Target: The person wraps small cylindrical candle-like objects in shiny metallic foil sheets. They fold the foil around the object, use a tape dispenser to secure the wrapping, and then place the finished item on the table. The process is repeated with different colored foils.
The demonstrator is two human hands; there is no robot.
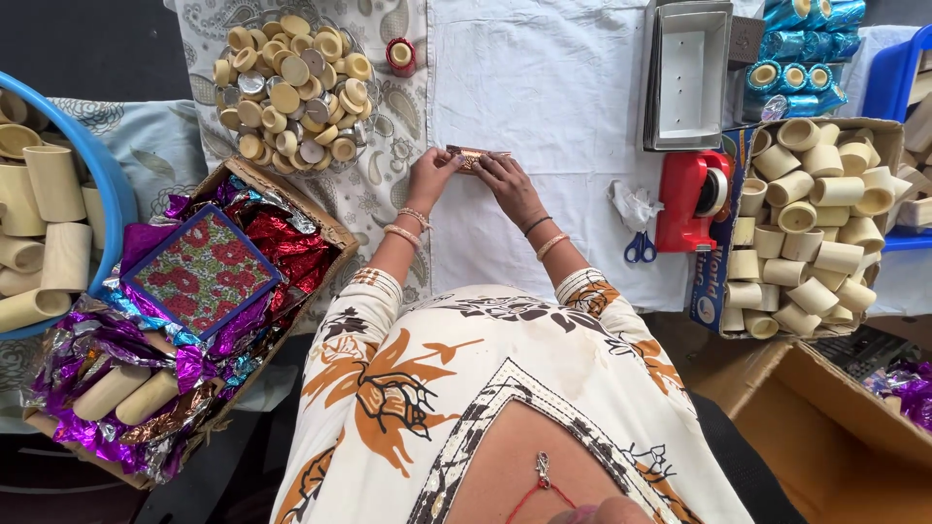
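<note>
My left hand [428, 180] and my right hand [509, 186] meet over a white cloth [544, 107] on the work surface. Between their fingertips they hold a small tube wrapped in coppery-brown foil [473, 155], lying flat on the cloth. Both hands grip its ends, and most of the tube is hidden by my fingers. Bangles sit on both wrists.
A round tray of small tan caps [289, 92] stands at the back left, a red-wrapped piece [400, 55] beside it. Left: a box of foil sheets [209, 281] and a blue tub of tubes [58, 223]. Right: red tape dispenser [691, 199], blue scissors [640, 249], grey trays [687, 73], a box of tan tubes [815, 233], blue-wrapped tubes [801, 49].
</note>
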